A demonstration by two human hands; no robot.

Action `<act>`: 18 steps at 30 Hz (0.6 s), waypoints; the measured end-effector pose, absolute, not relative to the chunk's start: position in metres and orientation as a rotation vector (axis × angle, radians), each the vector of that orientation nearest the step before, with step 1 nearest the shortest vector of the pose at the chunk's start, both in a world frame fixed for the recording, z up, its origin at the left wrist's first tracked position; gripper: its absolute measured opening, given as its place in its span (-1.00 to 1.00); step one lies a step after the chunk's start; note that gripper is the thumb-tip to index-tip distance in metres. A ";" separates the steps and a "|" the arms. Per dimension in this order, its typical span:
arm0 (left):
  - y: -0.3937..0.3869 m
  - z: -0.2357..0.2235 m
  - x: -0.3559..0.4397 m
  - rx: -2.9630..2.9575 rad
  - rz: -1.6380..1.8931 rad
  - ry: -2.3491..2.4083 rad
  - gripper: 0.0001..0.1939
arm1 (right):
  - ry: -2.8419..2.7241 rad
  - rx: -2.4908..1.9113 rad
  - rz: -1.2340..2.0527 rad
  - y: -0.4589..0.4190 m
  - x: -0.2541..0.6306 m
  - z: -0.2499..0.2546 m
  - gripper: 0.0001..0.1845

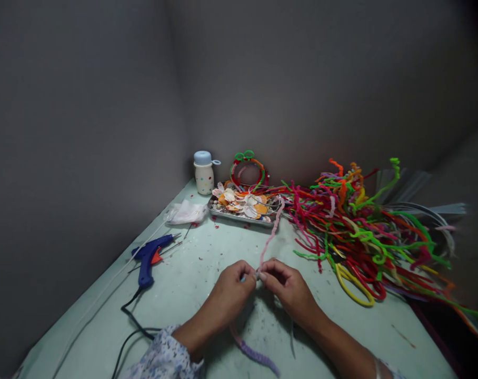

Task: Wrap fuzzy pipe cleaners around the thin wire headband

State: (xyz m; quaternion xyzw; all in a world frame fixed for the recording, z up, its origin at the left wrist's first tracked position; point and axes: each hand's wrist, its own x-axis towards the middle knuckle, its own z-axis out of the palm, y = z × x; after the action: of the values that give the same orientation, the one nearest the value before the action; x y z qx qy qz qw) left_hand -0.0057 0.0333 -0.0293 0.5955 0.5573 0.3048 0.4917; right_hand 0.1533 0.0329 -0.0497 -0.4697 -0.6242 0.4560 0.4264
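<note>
My left hand (231, 288) and my right hand (289, 290) meet over the table, thumbs and forefingers pinched together. From between their fingertips a pale pink pipe cleaner (271, 236) rises towards the tray. A small light-blue bit shows at my left thumb; it is too small to name. Beneath my left hand hangs a strip wound in purple fuzzy stem (258, 356), pink at its upper end; how it joins the pinched part is hidden. A thin greyish strip (292, 339) shows below my right hand.
A metal tray (242, 219) of flower-like pieces lies ahead. Behind it stand a colourful headband (231, 171) and a blue-lidded bottle (204, 178). To the left are a blue glue gun (146, 263) and plastic bag (186, 212). Right: piled pipe cleaners (341, 231) and yellow-handled scissors (351, 295).
</note>
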 end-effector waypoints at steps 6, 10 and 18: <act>0.033 -0.032 -0.006 1.429 0.741 1.334 -0.82 | -1.540 -1.173 1.154 0.033 0.152 -0.049 -0.81; 0.033 -0.031 -0.007 1.427 0.735 1.326 -0.82 | -1.532 -1.176 1.156 0.033 0.152 -0.050 -0.82; 0.033 -0.029 -0.007 1.386 0.736 1.284 -0.81 | -1.544 -1.171 1.134 0.032 0.153 -0.050 -0.81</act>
State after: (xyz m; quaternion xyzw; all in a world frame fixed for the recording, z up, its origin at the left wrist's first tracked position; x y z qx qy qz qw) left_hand -0.0068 0.0330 -0.0290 0.5803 0.5375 0.3082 0.5286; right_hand 0.1529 0.0320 -0.0501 -0.4701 -0.6197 0.4553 0.4333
